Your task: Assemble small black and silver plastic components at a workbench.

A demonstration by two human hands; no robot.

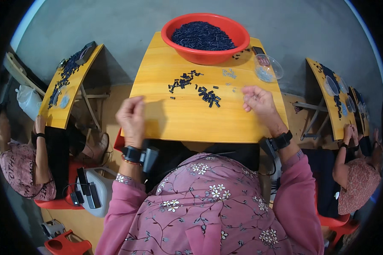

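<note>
My left hand (132, 119) is raised above the left front part of the yellow table (191, 125), its fingers curled together. Over the right side, my right hand (259, 102) is closed in a pinch. Whatever either hand may hold is hidden or too small to name. Between them lie two loose groups of short black tube-like pieces, a farther group (183, 81) and a nearer group (209, 97). Beyond my right hand are scattered small clear pieces (229, 73). A round clear plastic tub (265, 75) with more small clear pieces stands near the table's right edge.
A red basin (241, 44) heaped with black pieces (202, 36) stands at the table's far edge, a small dark object (258, 50) right of it. People sit at similar tables on the left (66, 108) and right (334, 117). A grey wall rises behind.
</note>
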